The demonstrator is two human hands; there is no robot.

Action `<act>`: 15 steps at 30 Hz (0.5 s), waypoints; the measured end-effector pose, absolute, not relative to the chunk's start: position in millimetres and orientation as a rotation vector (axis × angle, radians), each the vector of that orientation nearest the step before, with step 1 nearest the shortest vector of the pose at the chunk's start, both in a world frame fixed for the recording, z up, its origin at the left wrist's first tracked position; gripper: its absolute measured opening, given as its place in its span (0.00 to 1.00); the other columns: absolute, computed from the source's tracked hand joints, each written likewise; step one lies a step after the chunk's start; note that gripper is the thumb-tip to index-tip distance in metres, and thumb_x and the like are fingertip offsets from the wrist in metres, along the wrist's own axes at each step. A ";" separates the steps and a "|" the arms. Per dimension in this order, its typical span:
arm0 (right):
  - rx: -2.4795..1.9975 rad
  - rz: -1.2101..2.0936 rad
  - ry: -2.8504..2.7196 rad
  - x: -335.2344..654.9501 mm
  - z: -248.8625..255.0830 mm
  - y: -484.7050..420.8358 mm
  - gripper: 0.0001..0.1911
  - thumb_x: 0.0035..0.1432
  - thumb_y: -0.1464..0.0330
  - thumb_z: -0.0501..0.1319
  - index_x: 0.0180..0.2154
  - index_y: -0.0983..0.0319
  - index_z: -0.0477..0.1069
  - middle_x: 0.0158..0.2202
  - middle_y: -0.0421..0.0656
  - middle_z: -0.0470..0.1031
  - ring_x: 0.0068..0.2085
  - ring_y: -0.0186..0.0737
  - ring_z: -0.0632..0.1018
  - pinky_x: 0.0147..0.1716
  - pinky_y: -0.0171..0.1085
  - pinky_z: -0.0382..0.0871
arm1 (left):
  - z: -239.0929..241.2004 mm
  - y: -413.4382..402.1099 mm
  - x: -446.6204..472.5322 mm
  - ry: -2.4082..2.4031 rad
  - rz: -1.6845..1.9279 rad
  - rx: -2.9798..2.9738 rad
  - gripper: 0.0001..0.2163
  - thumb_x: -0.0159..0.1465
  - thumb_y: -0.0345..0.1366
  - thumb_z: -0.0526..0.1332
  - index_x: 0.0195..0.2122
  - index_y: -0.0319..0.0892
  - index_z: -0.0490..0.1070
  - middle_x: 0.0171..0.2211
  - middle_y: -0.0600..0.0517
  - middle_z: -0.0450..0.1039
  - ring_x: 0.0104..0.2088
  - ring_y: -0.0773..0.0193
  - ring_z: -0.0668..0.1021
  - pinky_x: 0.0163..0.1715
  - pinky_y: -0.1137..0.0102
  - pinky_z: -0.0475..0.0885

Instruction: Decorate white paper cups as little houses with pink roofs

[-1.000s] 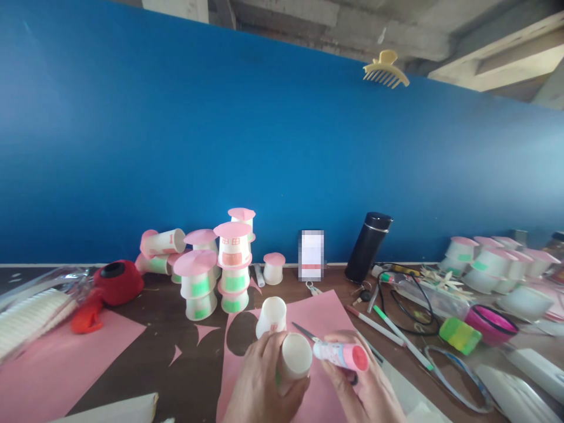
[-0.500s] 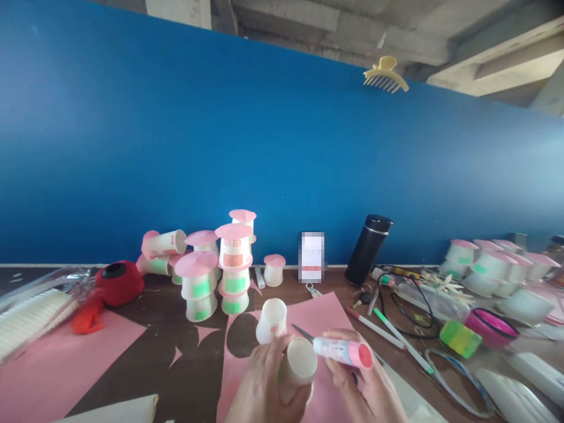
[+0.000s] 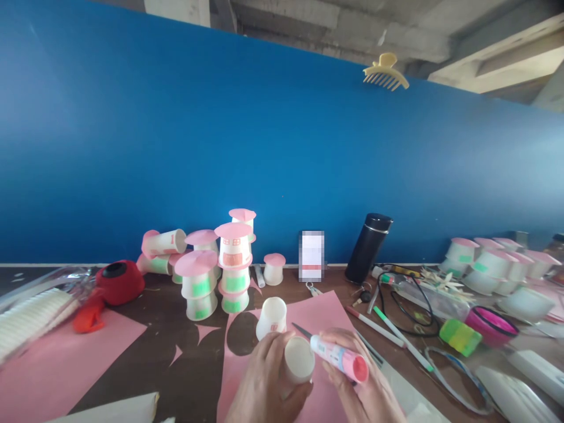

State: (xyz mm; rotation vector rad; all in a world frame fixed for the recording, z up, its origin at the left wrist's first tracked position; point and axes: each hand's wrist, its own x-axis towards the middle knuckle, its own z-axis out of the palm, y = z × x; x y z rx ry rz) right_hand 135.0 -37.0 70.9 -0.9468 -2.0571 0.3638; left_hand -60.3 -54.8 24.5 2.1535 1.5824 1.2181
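In my left hand [image 3: 262, 385] is a white paper cup [image 3: 299, 359], its round end tilted up toward me and the fingers wrapped round its side. My right hand [image 3: 368, 385] grips a glue stick [image 3: 337, 355] with a pink end; its white end points left, close beside the cup's rim. I cannot tell whether the two touch. A dark pointed blade [image 3: 301, 329] shows just behind the glue stick, the rest hidden by my right hand. Beyond my left hand, another white cup [image 3: 271, 317] with a small red window drawing stands on the pink paper [image 3: 319, 317].
Pink-roofed cup towers [image 3: 235, 276] stand at the back left, near a red tape dispenser [image 3: 118, 283]. A black bottle [image 3: 369, 249] leans at the back. Markers [image 3: 403, 341], a cable and a pink roll [image 3: 491, 326] lie right. More roofed cups [image 3: 491, 267] stand far right.
The glue stick has shifted slightly left, and its pink end has dipped toward me. My left hand and its cup have turned slightly.
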 end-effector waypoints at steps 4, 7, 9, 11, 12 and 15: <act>-0.940 0.341 -2.082 135.5 67.8 -34.8 0.16 0.64 0.73 0.54 0.53 0.57 0.65 0.49 0.48 0.74 0.52 0.44 0.76 0.48 0.37 0.73 | 26.3 -54.6 -62.0 1.605 1.226 2.233 0.25 0.52 0.32 0.64 0.52 0.43 0.66 0.49 0.42 0.76 0.52 0.47 0.76 0.48 0.53 0.76; -0.920 0.344 -2.072 135.9 66.1 -33.0 0.16 0.64 0.72 0.55 0.52 0.57 0.66 0.49 0.48 0.75 0.51 0.44 0.76 0.48 0.37 0.74 | 25.1 -55.1 -62.8 1.617 1.224 2.256 0.26 0.52 0.32 0.65 0.53 0.42 0.65 0.50 0.41 0.76 0.51 0.47 0.77 0.47 0.54 0.77; -0.919 0.388 -2.046 136.0 66.1 -33.2 0.15 0.64 0.71 0.55 0.52 0.57 0.67 0.48 0.48 0.75 0.50 0.45 0.77 0.48 0.38 0.74 | 23.4 -55.5 -62.7 1.616 1.237 2.242 0.28 0.51 0.32 0.64 0.55 0.42 0.64 0.50 0.40 0.75 0.51 0.47 0.77 0.47 0.55 0.77; -0.932 0.461 -2.017 135.6 67.3 -34.9 0.14 0.65 0.70 0.54 0.52 0.57 0.67 0.49 0.48 0.75 0.50 0.44 0.77 0.48 0.38 0.74 | 23.1 -56.0 -62.4 1.615 1.247 2.192 0.29 0.51 0.32 0.64 0.56 0.42 0.62 0.51 0.39 0.75 0.52 0.47 0.77 0.48 0.55 0.77; -0.943 0.504 -2.003 135.1 68.4 -36.3 0.13 0.65 0.69 0.54 0.51 0.57 0.66 0.49 0.49 0.74 0.49 0.44 0.78 0.48 0.38 0.74 | 23.9 -56.4 -62.3 1.608 1.244 2.160 0.29 0.51 0.32 0.64 0.56 0.42 0.62 0.51 0.40 0.75 0.52 0.48 0.77 0.48 0.56 0.77; -0.965 0.607 -1.959 132.3 72.8 -40.4 0.11 0.66 0.67 0.54 0.49 0.58 0.66 0.48 0.49 0.74 0.48 0.44 0.77 0.48 0.38 0.74 | 29.3 -57.9 -61.9 1.559 1.219 2.088 0.26 0.52 0.30 0.62 0.54 0.44 0.63 0.50 0.43 0.75 0.51 0.51 0.78 0.47 0.59 0.77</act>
